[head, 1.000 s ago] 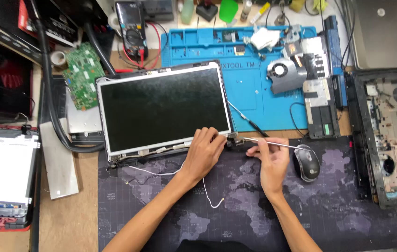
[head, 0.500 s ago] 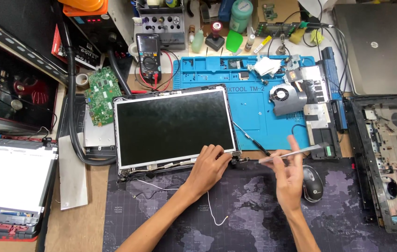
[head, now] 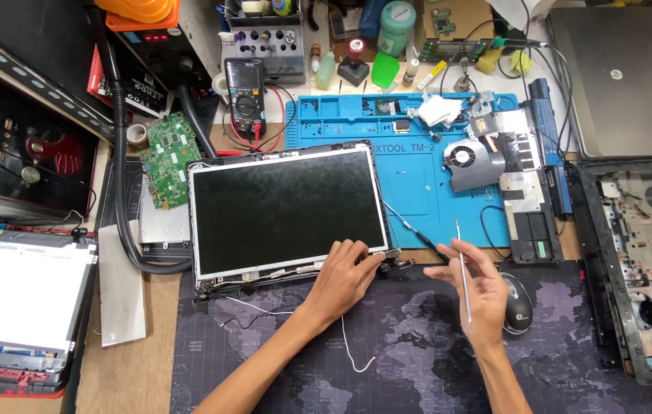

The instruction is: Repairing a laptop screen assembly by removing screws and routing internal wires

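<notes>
Since the earlier frame the right hand [head: 475, 295] has turned its pinched thin metal tool [head: 464, 272] upright, while the left hand [head: 345, 276], fingers curled, presses the laptop screen panel's [head: 287, 211] lower right corner, where a slipping tool could scratch the panel.

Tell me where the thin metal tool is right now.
In the head view, the thin metal tool is held nearly upright in the right hand, right of centre, just left of the black mouse and over the dark map-print mat.

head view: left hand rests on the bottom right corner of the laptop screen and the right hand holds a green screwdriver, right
Not quite. The head view shows the right hand holding a thin metal tool, not a green screwdriver. The left hand does rest on the laptop screen at its bottom right corner.
</notes>
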